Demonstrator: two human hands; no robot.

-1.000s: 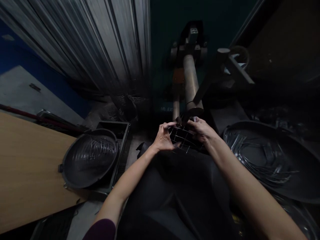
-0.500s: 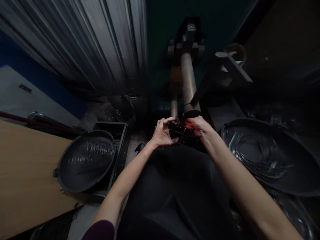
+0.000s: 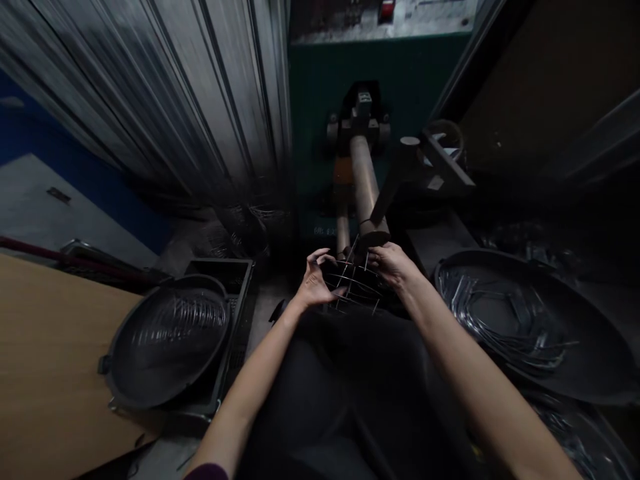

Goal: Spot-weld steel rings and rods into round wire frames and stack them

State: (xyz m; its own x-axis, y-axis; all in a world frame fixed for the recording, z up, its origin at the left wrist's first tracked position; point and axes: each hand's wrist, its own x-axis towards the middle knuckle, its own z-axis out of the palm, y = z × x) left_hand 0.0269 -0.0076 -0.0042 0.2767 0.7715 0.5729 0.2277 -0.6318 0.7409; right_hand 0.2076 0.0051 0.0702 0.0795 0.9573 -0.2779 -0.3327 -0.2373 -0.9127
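Thin metal wires cross in a round, open wire frame just above my lap. My left hand curls around its left side, thumb below and fingers above. With thumb and fingertips pinched together, my right hand grips a thin wire at the frame's upper right. Dimness hides whether that wire is joined to the frame. Directly above the frame is the end of the thick upper arm of what looks like a spot welder. The thinner lower arm reaches down behind the frame.
On my left a round black pan with bent wire pieces sits by a dark crate. A larger black pan on my right holds wire rings. A metal bracket juts beside the upper arm.
A red-orange glow at my right fingers has gone. The view has shifted, showing more of the machine's top. The wire frame shows more clearly, and the right hand sits slightly lower in view.
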